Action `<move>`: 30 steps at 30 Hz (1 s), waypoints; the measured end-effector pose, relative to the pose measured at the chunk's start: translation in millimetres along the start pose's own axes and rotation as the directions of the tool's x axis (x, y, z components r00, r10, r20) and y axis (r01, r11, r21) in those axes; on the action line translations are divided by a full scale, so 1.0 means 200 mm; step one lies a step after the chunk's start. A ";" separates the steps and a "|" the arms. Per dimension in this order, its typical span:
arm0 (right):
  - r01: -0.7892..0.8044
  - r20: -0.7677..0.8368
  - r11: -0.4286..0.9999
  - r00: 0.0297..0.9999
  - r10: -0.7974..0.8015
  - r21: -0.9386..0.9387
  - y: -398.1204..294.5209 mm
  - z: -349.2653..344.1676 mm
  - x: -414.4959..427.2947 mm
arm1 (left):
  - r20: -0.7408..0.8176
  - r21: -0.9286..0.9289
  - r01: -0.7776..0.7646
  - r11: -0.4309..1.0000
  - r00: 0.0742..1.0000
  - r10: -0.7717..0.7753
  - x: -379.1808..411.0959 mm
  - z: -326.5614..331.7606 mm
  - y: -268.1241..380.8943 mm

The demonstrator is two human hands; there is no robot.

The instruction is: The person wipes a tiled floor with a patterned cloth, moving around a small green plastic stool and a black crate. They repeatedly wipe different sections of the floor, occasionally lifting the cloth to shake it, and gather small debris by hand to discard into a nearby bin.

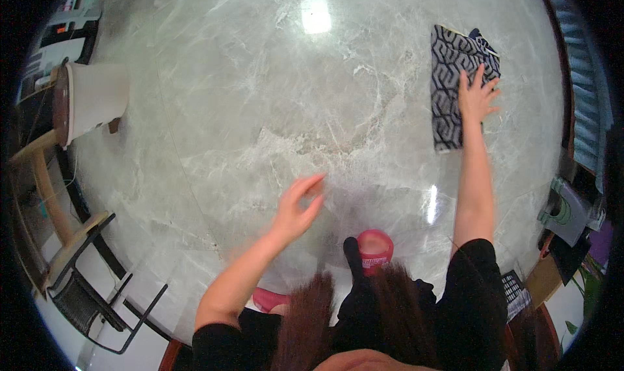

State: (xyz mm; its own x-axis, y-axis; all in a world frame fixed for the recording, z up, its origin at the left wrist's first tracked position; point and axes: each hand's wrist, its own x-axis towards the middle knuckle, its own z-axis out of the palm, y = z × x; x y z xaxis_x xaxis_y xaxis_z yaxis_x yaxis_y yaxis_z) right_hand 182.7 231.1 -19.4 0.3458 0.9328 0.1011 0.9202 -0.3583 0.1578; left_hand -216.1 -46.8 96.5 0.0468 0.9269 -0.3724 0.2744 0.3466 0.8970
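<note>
A folded cloth (446,78) with a dark, interlocking geometric pattern on grey lies on the marbled floor at the upper right. Out of its far right corner sticks a navy fabric piece (482,40) with white trim. My right hand (477,99) is over the cloth's right side, fingers spread; whether the palm presses on it I cannot tell. My left hand (300,207), slightly blurred, hovers above bare floor near the middle, thumb and fingers apart and nothing between them.
Red slippers (375,246) are on my feet below. To the left stand a whitish bin (97,95) with a brown rim, wooden furniture legs (48,198) and a black-framed chair (90,300). A blue curtain (585,93) and a grey bag-like item (568,215) line the right edge.
</note>
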 end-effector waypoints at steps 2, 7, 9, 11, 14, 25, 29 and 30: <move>0.004 -0.129 0.994 0.992 0.010 0.106 -0.21 0.01 0.02 | -0.076 -0.084 0.216 0.973 0.972 -0.223 -0.25 -0.07 -0.04; 0.358 -0.353 0.895 0.900 -0.255 0.266 -1.09 -0.15 0.05 | -0.023 -0.565 0.419 0.711 0.853 -0.521 -0.67 -0.08 -0.16; 0.365 0.091 0.834 0.895 -0.437 0.414 -1.45 -0.68 -0.14 | -0.103 -0.550 0.304 0.778 0.899 -0.425 -0.77 0.01 -0.21; 0.593 -0.202 0.686 0.799 -0.567 0.422 -1.71 -0.54 -0.32 | -0.109 -0.546 0.279 0.790 0.911 -0.397 -0.76 0.02 -0.11; 0.720 -0.253 0.461 0.645 -0.722 0.519 -2.01 -0.47 -0.75 | -0.141 -0.598 0.309 0.740 0.868 -0.476 -0.82 0.08 -0.21; 0.715 -0.422 -0.174 0.184 -0.888 0.677 -2.01 -0.49 -1.58 | -0.346 -0.416 0.322 0.850 0.809 -0.476 -0.73 -0.10 0.07; 0.757 -0.455 0.250 0.585 -0.672 0.604 -1.88 -0.36 -0.99 | -0.338 -0.344 0.339 0.876 0.825 -0.453 -0.71 -0.14 0.16; 0.720 -0.430 0.355 0.660 -0.617 0.596 -1.80 -0.34 -0.85 | -0.360 -0.352 0.325 0.878 0.819 -0.447 -0.70 -0.14 0.17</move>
State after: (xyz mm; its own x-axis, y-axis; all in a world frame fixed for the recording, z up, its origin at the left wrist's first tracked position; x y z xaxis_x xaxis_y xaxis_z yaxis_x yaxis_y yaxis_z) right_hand -219.0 199.3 -27.1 -0.4182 0.8196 0.3917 0.6853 0.5677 -0.4562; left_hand -239.7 -160.9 185.5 -0.4301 0.6558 -0.6204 -0.0821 0.6560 0.7503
